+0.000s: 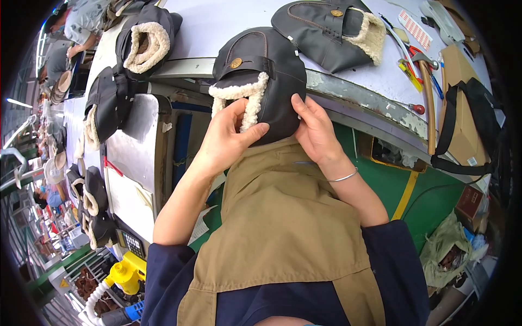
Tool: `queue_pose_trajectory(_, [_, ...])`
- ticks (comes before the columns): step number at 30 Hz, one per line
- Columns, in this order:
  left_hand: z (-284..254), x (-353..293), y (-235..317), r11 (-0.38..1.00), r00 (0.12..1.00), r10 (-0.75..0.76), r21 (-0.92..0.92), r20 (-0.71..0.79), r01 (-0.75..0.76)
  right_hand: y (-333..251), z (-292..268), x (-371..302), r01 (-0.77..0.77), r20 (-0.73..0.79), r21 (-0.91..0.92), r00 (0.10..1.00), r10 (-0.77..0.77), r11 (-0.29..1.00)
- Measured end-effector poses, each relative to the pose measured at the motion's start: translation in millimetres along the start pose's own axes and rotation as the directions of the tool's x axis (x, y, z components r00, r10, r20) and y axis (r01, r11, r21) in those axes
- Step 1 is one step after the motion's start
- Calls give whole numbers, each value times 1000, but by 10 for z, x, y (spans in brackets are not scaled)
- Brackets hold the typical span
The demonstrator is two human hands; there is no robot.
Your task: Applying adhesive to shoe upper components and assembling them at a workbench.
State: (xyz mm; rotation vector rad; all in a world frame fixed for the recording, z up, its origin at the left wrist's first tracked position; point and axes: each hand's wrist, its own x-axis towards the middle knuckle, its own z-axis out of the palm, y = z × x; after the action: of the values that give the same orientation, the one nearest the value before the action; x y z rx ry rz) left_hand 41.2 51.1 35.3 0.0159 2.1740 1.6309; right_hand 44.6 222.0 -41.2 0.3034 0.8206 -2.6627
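Observation:
A black leather clog upper [286, 73] with cream fleece lining [253, 100] is held against the table edge, its toe pointing away from me. A strap with a round brass-coloured button [235, 63] crosses it. My left hand [225, 138] grips the fleece-edged opening; its fingers reach inside, partly hidden, and the thumb presses the black outside. On the other side my right hand [317, 133] pinches the outer edge between thumb and fingers. A similar clog upper [318, 41] lies just beyond to the right, and another [149, 41] to the left.
A hammer [428, 92], a red-handled screwdriver [417, 108] and pliers lie at the right of the white table [201, 27], near a black strap bag [476, 117]. More uppers [100, 106] sit at left. A yellow air pump [128, 273] stands lower left. Other people work at far left.

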Motion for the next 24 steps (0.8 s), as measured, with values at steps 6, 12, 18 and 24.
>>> queue_pose_trajectory(6, [-66, -17, 13, 998, 999, -50, -26, 14, 51, 70, 99, -49, 81, 68, -127, 995, -73, 988])
queue_pose_trajectory(12, [-112, -24, 224, 958, 984, -163, -225, 75, 176, -62, 12, -17, 58, 139, -109, 989, -43, 992])
queue_pose_trajectory(18, [-120, -2, 143, 975, 995, -89, -199, 39, 95, -109, 141, -65, 115, 143, -200, 986, -87, 973])
queue_pose_trajectory(24, [-184, 8, 64, 950, 987, -157, -271, 14, 155, -107, 112, -77, 139, 171, -251, 980, -98, 958])
